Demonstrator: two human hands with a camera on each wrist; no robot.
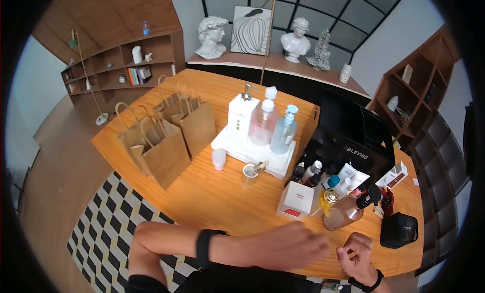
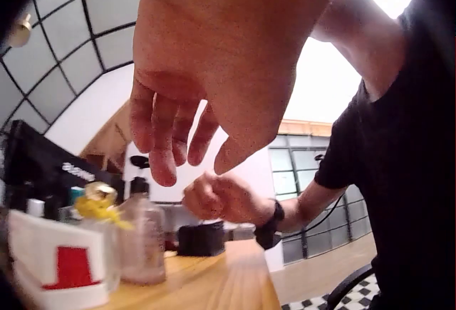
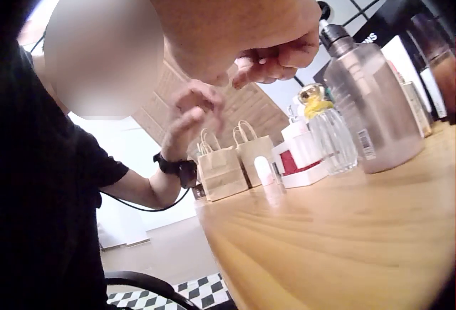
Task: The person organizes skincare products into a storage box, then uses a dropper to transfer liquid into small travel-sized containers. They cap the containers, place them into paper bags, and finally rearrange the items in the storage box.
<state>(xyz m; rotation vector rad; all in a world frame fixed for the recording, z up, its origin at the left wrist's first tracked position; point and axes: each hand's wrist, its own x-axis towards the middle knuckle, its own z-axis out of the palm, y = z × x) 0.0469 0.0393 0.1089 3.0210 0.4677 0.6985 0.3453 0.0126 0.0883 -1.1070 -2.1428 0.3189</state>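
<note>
My left hand (image 1: 290, 245) is in the air above the front of the wooden table, its fingers hanging down loosely bent with nothing held. To its right, near the table's front edge, my right hand (image 1: 356, 255) is raised with its fingers loosely curled and a gap between them and the thumb; it holds nothing. Nearest the hands stand a pinkish pump bottle (image 1: 343, 216) with a black top and a white box (image 1: 297, 198) with a red patch. Between them is a clear glass bottle (image 3: 333, 135) with a gold cap and yellow ribbon.
Brown paper bags (image 1: 164, 159) stand at the left. A white tray (image 1: 275, 166) carries several pump bottles. In front are a small white-and-pink bottle (image 1: 219, 159) and a small cup (image 1: 249, 173). At the right are a large black case (image 1: 348, 136) and a small black pouch (image 1: 399, 231).
</note>
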